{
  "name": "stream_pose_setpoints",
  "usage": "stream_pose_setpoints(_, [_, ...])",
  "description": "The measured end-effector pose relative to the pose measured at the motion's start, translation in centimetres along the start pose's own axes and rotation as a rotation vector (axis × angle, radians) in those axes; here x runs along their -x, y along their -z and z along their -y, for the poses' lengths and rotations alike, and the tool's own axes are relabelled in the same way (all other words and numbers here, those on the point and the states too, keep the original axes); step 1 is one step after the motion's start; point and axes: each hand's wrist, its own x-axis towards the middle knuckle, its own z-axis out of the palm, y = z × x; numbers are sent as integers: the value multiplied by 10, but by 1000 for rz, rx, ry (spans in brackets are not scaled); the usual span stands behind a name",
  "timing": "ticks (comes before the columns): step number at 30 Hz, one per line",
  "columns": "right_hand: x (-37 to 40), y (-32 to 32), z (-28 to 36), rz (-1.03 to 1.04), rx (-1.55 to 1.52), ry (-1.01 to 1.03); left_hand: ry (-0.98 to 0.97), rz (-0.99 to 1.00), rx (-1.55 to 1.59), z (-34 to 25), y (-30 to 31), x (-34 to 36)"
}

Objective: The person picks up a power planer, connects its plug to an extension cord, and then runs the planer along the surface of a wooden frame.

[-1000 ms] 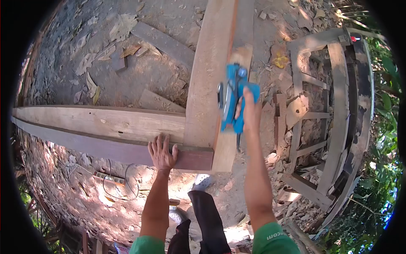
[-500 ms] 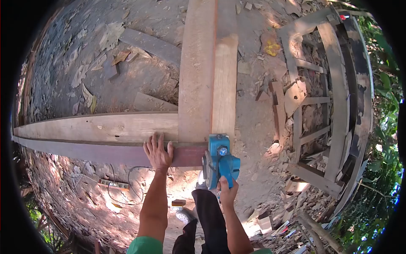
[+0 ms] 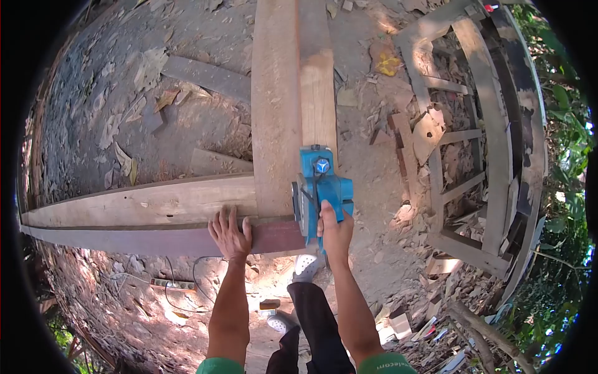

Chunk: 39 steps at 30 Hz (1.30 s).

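My right hand (image 3: 336, 234) is wrapped round the rear handle of a blue electric planer (image 3: 317, 173). The planer rests on the near end of a pale wooden plank (image 3: 318, 100) that runs away from me; its sole is hidden. Flat on the edge of a reddish-brown board (image 3: 277, 236) lies my left hand (image 3: 229, 235), fingers spread, the tips reaching onto a pale beam (image 3: 146, 201) behind it. A wide board (image 3: 276, 93) lies alongside the planed plank, on its left, and meets the crosswise beam.
On the right lies a wooden frame with slats (image 3: 495, 131). A power strip (image 3: 173, 285) and black cable are on the ground at lower left. Offcuts, dry leaves and shavings litter the dirt. Logs (image 3: 483, 330) lie at lower right. My feet in light clogs (image 3: 306, 266) are below the board.
The planer and my right hand have moved forward, away from me, along the pale plank. My left hand stays on the same board while the view has shifted slightly.
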Motion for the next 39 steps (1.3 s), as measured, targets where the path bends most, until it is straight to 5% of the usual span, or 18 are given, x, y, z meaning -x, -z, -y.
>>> stream_pose_setpoints(39, [-206,-127,174,-19,119,138,26,60,14,-1,4,-4])
